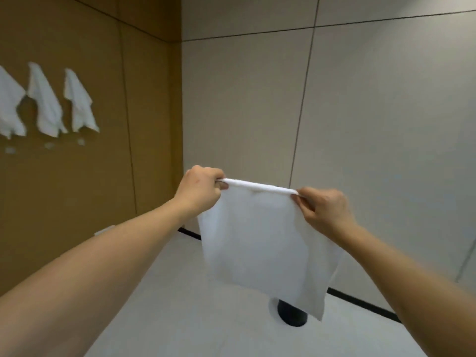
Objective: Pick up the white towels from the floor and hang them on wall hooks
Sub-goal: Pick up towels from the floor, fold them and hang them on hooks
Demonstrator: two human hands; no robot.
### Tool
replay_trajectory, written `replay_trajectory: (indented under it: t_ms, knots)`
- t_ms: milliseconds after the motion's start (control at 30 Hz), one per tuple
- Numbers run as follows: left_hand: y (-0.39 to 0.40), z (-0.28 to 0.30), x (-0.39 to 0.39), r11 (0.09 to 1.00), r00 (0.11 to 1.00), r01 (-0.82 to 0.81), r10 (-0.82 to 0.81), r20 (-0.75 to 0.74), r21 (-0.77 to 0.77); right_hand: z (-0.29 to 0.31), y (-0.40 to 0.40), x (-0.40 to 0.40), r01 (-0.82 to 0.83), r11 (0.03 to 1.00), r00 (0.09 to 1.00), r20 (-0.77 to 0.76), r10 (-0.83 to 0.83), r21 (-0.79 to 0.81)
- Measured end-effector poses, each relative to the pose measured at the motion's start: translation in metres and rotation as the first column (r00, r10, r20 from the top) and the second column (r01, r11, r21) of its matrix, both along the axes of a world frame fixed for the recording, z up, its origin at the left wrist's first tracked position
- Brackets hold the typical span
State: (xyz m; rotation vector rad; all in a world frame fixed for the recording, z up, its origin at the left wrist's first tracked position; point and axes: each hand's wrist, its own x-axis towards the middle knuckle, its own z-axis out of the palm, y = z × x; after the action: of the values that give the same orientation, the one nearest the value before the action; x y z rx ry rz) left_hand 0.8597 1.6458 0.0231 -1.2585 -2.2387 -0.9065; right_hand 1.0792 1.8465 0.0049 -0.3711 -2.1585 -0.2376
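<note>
A white towel [262, 240] hangs flat in front of me, stretched by its top edge between both hands. My left hand [199, 189] pinches the top left corner and my right hand [323, 210] pinches the top right corner. Three more white towels hang on the brown wall at the left: one at the frame's edge [7, 106], one in the middle [46, 104], one on the right [78, 104]. Their hooks are hidden under the cloth. Below them sit small pale hooks [81, 142] with nothing on them.
A dark round object [292, 314] stands on the white floor, partly behind the held towel. The brown wall meets a beige panelled wall [360, 112] in the corner ahead. A black baseboard strip [360, 301] runs along the beige wall's foot.
</note>
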Motion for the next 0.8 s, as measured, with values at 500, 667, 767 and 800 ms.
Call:
replay_trajectory:
  t_ms: [500,667,767,800]
  knots:
    - [-0.168,0.016,-0.359,0.852,0.856,-0.505,0.515,0.052,-0.138,0.007,-0.102,-0.478,-0.418,0.905,0.899,0.183,0.399,0.079]
    - [-0.222,0.013,-0.455,0.797,0.800,-0.586,0.598,0.052,-0.150,0.001,-0.150,-0.609,-0.531,0.847,0.818,0.253,0.517,-0.014]
    - [-0.252,0.006,-0.501,0.745,0.751,-0.642,0.659,0.043,-0.182,-0.005,-0.178,-0.677,-0.591,0.803,0.769,0.246,0.590,-0.076]
    - [-0.261,0.003,-0.516,0.722,0.730,-0.667,0.683,0.035,-0.185,-0.008,-0.188,-0.701,-0.609,0.787,0.752,0.242,0.613,-0.097]
